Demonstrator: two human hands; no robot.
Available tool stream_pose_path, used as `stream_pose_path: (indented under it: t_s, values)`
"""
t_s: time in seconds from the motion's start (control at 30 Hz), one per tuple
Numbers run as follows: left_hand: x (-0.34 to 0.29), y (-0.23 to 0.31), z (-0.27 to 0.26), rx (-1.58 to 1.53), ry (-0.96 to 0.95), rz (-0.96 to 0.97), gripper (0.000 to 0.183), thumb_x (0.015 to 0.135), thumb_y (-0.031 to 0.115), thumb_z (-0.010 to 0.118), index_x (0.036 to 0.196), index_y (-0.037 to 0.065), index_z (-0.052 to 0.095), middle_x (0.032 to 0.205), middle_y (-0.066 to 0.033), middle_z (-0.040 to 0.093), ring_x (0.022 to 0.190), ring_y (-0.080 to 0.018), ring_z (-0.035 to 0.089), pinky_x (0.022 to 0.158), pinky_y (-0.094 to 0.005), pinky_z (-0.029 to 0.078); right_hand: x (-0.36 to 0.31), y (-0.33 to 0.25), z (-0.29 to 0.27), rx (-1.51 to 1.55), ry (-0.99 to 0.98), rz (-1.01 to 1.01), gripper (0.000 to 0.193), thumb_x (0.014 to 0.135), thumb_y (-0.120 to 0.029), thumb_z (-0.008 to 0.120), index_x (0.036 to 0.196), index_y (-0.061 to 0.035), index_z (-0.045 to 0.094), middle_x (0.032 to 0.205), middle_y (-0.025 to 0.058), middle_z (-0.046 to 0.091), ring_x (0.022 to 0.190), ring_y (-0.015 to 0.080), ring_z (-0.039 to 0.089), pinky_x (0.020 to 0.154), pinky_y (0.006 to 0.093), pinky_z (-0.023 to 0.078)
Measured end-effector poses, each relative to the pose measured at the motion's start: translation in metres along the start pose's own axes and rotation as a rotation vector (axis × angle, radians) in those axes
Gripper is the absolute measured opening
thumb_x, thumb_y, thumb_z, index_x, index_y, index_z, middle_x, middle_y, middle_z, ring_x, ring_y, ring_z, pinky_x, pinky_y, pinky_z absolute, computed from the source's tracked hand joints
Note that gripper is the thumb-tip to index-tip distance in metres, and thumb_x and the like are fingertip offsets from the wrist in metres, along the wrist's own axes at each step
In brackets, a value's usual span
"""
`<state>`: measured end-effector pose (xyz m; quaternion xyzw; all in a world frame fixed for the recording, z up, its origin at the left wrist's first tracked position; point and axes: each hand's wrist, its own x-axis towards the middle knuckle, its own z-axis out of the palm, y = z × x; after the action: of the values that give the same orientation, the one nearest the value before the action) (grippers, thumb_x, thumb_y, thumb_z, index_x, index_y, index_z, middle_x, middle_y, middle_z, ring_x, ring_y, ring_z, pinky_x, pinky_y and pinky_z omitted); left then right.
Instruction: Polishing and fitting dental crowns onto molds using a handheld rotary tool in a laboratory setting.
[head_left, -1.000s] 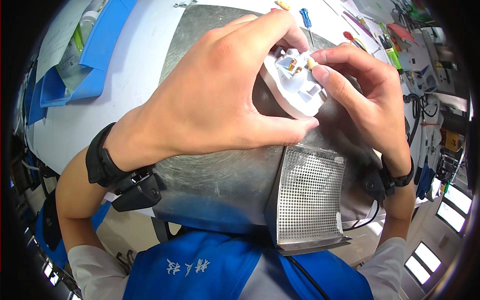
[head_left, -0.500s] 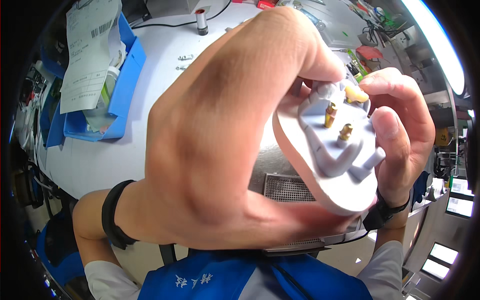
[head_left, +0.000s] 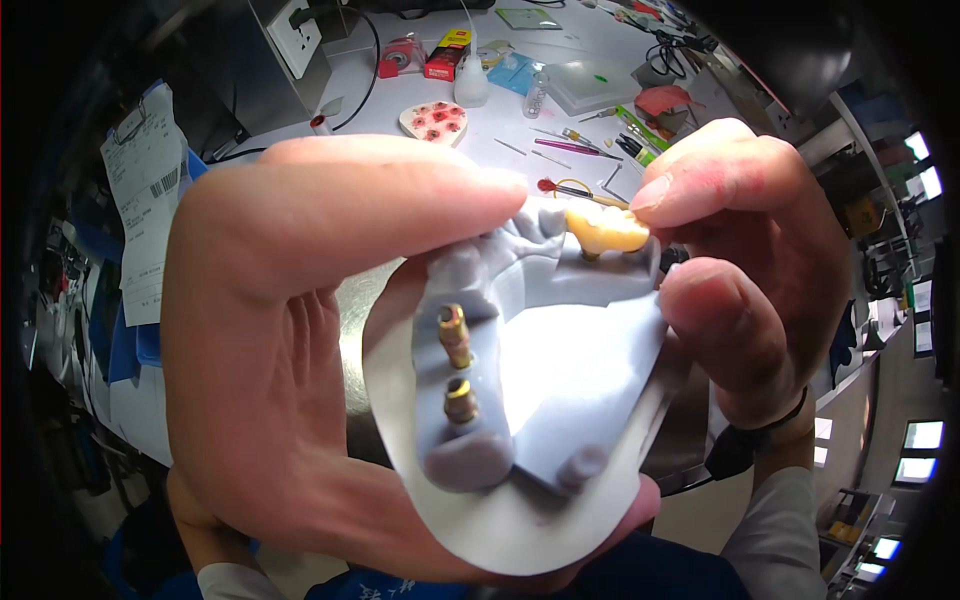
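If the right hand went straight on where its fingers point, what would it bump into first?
Probably the yellowish tooth piece on the grey tooth model. The right hand seems to touch it with a fingertip, though depth is hard to judge.

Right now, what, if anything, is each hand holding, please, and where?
The left hand holds the dental model by its base and far edge; the right hand touches the yellowish tooth piece, grip unclear.

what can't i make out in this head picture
Head view:
- Gold post beneath the yellow tooth piece: mostly covered by it.
- Dental model underside: turned away from the camera.
- Blue bin contents: screened by the paper sheet.
- Purple tool tip: too small.
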<state>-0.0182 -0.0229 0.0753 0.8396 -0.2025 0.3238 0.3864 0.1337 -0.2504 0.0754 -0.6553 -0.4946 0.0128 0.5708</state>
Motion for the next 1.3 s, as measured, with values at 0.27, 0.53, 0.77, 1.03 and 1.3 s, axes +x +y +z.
stream_pose_path:
  t_s: [0.27,0.53,0.77,1.03,1.3]
  values:
    - [-0.004,-0.004,0.006,-0.054,0.022,0.029,0.104,0.063,0.04,0.104,0.139,-0.006,0.05,0.12,-0.0183,0.061,0.104,-0.0231,0.064,0.091,-0.0342,0.052,0.001,-0.003,0.001,0.01,0.004,0.004,0.059,0.098,-0.049,0.081,0.117,0.0044,0.065,0.109,0.0153,0.063,0.098,0.0186,0.059,0.087,0.0309,0.047]
    - [-0.006,-0.007,0.015,-0.045,0.031,0.027,0.092,0.066,0.024,0.101,0.137,-0.005,0.051,0.125,-0.0183,0.061,0.113,-0.0251,0.064,0.1,-0.0355,0.052,0.0,0.002,0.003,0.039,0.021,-0.025,0.06,0.098,-0.048,0.081,0.119,0.0052,0.063,0.109,0.0156,0.061,0.099,0.0191,0.058,0.087,0.0312,0.047]
    - [-0.022,-0.021,0.029,0.018,0.087,-0.067,0.083,0.069,0.011,0.099,0.136,-0.004,0.053,0.128,-0.0183,0.061,0.12,-0.0268,0.064,0.107,-0.0367,0.051,0.009,0.015,0.011,-0.066,-0.193,-0.095,0.032,0.096,-0.009,0.081,0.122,0.0062,0.07,0.112,0.0148,0.07,0.101,0.0207,0.068,0.089,0.0324,0.056]
    - [-0.059,-0.071,0.059,-0.045,-0.151,-0.364,0.087,0.073,0.019,0.101,0.143,0.001,0.053,0.133,-0.0167,0.062,0.127,-0.0304,0.062,0.109,-0.0421,0.052,-0.002,0.077,0.048,-0.412,-0.292,-0.044,0.015,0.092,-0.006,0.08,0.105,-0.0009,0.078,0.093,0.0123,0.071,0.08,0.0296,0.069,0.073,0.0374,0.056]
    - [-0.073,-0.069,0.061,0.099,-0.118,-0.317,0.086,0.069,0.034,0.101,0.14,0.002,0.065,0.137,-0.0137,0.063,0.124,-0.0338,0.058,0.112,-0.0447,0.044,-0.005,0.082,0.05,-0.455,-0.335,-0.077,0.016,0.09,-0.005,0.083,0.104,-0.0003,0.078,0.094,0.011,0.072,0.08,0.0295,0.07,0.072,0.0379,0.055]
